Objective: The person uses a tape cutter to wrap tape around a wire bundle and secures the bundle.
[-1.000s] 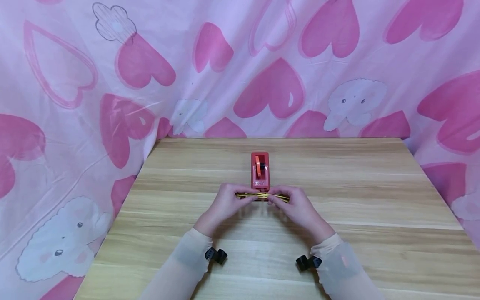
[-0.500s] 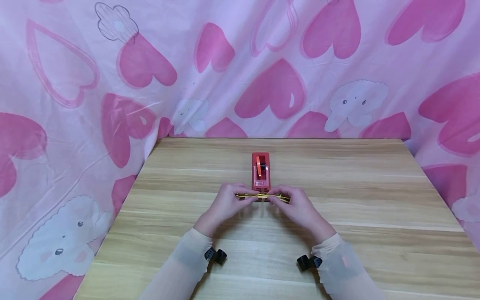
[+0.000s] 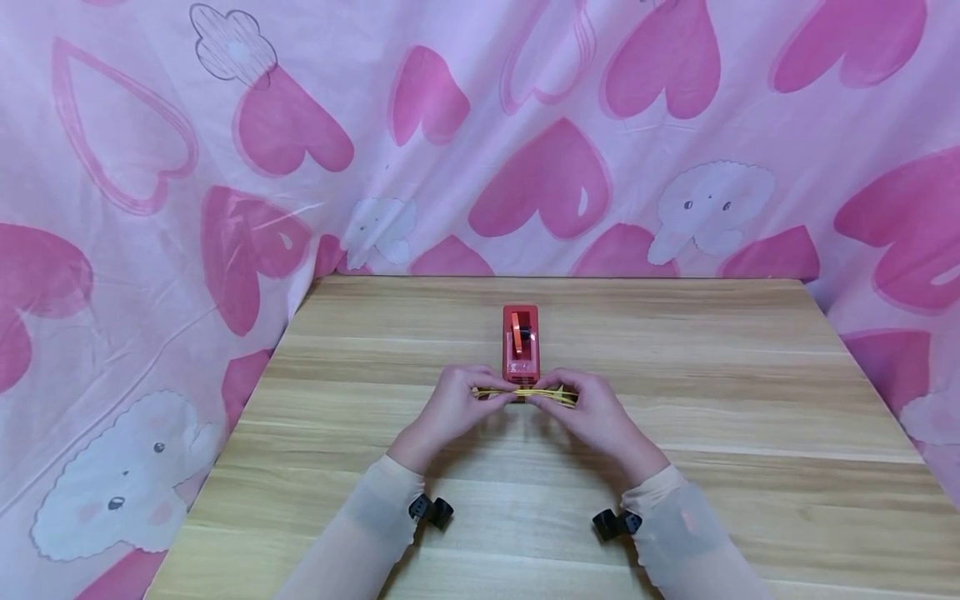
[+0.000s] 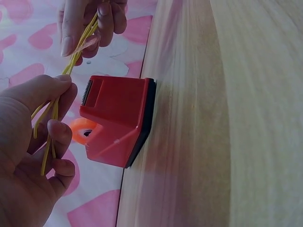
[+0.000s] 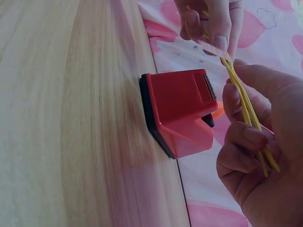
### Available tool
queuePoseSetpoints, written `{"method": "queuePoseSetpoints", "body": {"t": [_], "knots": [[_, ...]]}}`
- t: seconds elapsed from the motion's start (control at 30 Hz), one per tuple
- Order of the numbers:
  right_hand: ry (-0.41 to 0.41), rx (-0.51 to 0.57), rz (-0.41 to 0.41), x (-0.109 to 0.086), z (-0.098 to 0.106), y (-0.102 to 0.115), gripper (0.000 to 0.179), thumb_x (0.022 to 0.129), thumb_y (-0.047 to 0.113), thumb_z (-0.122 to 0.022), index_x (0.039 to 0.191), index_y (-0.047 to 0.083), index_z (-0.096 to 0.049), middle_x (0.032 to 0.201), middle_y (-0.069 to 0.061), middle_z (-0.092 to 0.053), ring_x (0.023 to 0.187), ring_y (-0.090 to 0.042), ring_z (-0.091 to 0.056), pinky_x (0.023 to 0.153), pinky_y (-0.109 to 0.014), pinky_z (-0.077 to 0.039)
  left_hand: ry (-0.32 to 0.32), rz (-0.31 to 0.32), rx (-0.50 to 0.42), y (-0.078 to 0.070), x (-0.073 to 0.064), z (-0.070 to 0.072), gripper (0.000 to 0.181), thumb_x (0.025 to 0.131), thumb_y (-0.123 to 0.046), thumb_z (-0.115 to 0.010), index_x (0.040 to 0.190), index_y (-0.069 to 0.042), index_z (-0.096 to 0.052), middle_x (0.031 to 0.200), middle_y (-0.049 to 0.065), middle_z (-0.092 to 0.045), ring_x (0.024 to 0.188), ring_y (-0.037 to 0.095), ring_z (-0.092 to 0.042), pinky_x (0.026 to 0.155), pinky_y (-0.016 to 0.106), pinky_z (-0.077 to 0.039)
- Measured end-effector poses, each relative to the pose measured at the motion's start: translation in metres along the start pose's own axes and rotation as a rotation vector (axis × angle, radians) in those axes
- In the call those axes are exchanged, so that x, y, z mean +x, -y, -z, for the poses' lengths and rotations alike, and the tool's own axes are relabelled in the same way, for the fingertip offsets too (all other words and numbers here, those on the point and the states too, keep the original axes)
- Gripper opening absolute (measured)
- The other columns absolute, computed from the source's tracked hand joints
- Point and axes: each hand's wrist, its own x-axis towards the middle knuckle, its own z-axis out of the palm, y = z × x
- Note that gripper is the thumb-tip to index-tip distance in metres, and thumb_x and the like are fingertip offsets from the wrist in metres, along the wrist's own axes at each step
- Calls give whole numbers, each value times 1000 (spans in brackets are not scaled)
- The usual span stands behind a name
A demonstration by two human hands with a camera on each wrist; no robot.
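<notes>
In the head view, a bundle of thin yellow strands (image 3: 528, 392) stretches between the two hands. My left hand (image 3: 457, 398) pinches one end between thumb and index finger, the loose ends running down past the palm in the left wrist view. The other part is gripped by my right hand (image 3: 588, 407), its thumb and index fingertip close to the left ones. A strip of clear tape (image 5: 213, 48) sticks out from the bundle's middle in the right wrist view. Just beyond the hands stands a red tape dispenser (image 4: 118, 104) with a serrated cutter and an orange roll core (image 4: 81, 130).
The wooden table (image 3: 675, 500) spreads out on all sides of the hands. Behind it and at the sides hangs a pink cloth (image 3: 420, 183) printed with hearts. A small black camera sits on each wrist.
The right thumb and fingertips have shifted slightly left along the bundle, nearer the left fingertips. The left hand and the dispenser look the same.
</notes>
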Motion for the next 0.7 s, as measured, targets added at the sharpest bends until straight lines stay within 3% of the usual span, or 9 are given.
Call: {"method": "queuePoseSetpoints", "body": {"t": [0.27,0.7], "knots": [[-43,-18,5,2,-2,2,15,89,34,-82,100,25,-75,91,4,-71,78,-19,-56,65,-26,-48,4,-4,9,-3,1,1,12,91,-18,-81,102,-19,-84,96,-4,-78,79,4,-64,65,21,-53],[-108,-74,67,4,-4,2,14,85,24,-87,92,23,-75,92,7,-75,82,-14,-64,71,-26,-55,9,-8,11,-5,2,0,13,90,-16,-82,102,-18,-84,96,-5,-79,79,5,-65,67,22,-53]]}}
